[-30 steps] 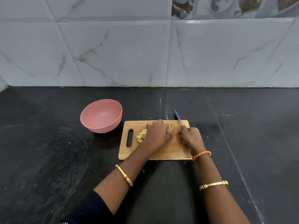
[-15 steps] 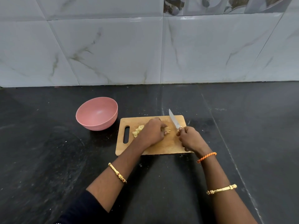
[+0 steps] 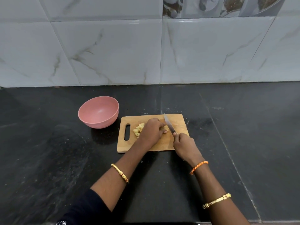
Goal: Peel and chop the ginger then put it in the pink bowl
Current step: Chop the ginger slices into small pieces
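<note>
A wooden cutting board [image 3: 177, 122] lies on the black counter. A small heap of pale yellow chopped ginger [image 3: 138, 129] sits near the board's handle slot. My left hand [image 3: 152, 132] presses down on a piece of ginger, mostly hidden under my fingers. My right hand [image 3: 185, 146] grips a knife [image 3: 168, 124] whose blade angles down beside my left fingertips. The pink bowl [image 3: 99, 112] stands empty to the left of the board.
A grey marble-tiled wall [image 3: 146, 51] rises behind the black stone counter [image 3: 48, 151]. Bangles and an orange thread circle my wrists.
The knife blade lifted from the board and has come down again close to my left fingertips. The view has shifted slightly; the board and bowl stayed where they were.
</note>
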